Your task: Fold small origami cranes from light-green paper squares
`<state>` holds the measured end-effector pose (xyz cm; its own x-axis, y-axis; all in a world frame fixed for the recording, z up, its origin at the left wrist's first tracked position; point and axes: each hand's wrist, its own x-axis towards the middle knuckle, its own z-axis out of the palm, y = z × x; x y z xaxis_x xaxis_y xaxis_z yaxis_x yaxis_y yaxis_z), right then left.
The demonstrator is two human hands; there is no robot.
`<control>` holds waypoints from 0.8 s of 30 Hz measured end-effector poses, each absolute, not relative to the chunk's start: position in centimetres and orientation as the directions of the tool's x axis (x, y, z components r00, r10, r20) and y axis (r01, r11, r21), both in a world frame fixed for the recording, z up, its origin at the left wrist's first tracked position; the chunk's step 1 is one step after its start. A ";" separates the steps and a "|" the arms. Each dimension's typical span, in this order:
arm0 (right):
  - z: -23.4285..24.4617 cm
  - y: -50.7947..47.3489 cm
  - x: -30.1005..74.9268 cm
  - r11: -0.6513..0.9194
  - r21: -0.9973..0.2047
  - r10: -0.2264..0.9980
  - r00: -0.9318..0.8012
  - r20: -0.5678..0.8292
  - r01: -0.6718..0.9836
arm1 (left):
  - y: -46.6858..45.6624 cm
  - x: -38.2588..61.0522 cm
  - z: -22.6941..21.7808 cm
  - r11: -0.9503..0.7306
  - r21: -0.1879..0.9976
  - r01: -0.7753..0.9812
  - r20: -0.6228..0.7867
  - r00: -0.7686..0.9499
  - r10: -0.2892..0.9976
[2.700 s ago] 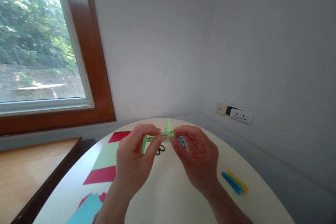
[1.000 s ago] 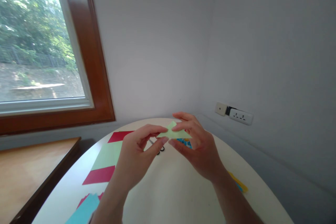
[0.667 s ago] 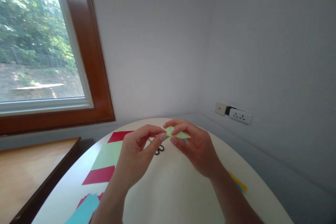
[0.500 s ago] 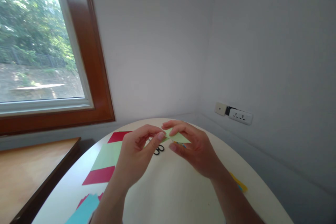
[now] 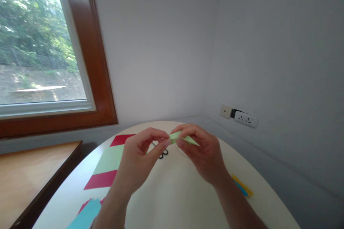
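Observation:
A small folded piece of light green paper (image 5: 184,137) is held in the air above the round white table (image 5: 172,193). My left hand (image 5: 139,161) pinches its left end between thumb and forefinger. My right hand (image 5: 202,154) pinches its right part, fingers curled over the top. Black scissors (image 5: 162,154) lie on the table just behind and below my hands, partly hidden.
Sheets of red (image 5: 103,179) and light green paper (image 5: 111,157) lie at the table's left, with light blue paper (image 5: 86,216) nearer me. Yellow and blue folded strips (image 5: 242,186) lie to the right. A wooden ledge (image 5: 29,175) and window are left; wall sockets (image 5: 245,118) right.
The green paper went from a star-like shape with a strip hanging down to a flatter folded piece. My right fingers slid along it and pressed it down; both hands stayed in place.

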<state>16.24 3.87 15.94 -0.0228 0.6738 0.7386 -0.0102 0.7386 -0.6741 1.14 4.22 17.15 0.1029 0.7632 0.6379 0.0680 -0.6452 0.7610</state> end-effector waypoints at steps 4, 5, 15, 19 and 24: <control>16.0 3.7 16.1 0.745 -0.668 0.667 -0.006 0.745 -0.001 | 3.9 1.2 17.3 -0.617 0.783 0.081 0.609 0.104 0.786; 16.0 3.7 16.1 0.746 -0.666 0.666 0.001 0.746 0.004 | 3.9 1.2 17.4 -0.608 0.789 0.082 0.600 0.103 0.793; 16.0 3.8 16.2 0.756 -0.653 0.652 0.036 0.757 0.050 | 4.1 0.3 17.3 -0.433 0.900 0.060 0.419 0.166 0.893; 16.2 3.9 16.3 0.748 -0.661 0.662 0.000 0.750 0.057 | 4.2 0.1 17.4 -0.394 0.918 0.031 0.381 0.197 0.903; 16.4 3.8 16.4 0.742 -0.666 0.668 -0.010 0.744 0.077 | 4.2 0.3 17.2 -0.375 0.926 0.027 0.363 0.201 0.910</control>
<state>16.42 3.79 16.35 -0.0102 0.6684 0.7437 0.0774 0.7420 -0.6659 0.32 4.23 17.21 0.2008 0.9100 0.3628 0.0271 -0.3754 0.9265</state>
